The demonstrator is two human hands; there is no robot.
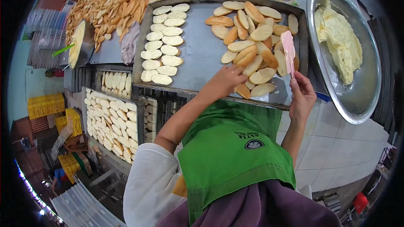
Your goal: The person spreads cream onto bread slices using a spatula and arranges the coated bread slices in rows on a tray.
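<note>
My right hand (302, 94) is closed round the handle of a pink spatula (288, 50), its blade pointing up over the tray with pale cream smeared on it. On the right side of the metal tray (202, 38) lies a loose heap of oval bread slices (261, 32), some cut side up, others crust up. My left hand (225, 80) reaches into the near edge of this heap, fingers bent onto a bread slice (246, 56); the fingertips are partly hidden. Along the tray's left side, cream-covered slices (171, 40) lie in two neat columns.
A large oval metal basin (370, 63) with a mass of pale cream (338, 38) stands at the right. Behind the tray spreads a big pile of bread slices (113, 8). At left are a cream container (84, 44), a grey cloth (130, 44) and lower trays of coated slices (111, 122).
</note>
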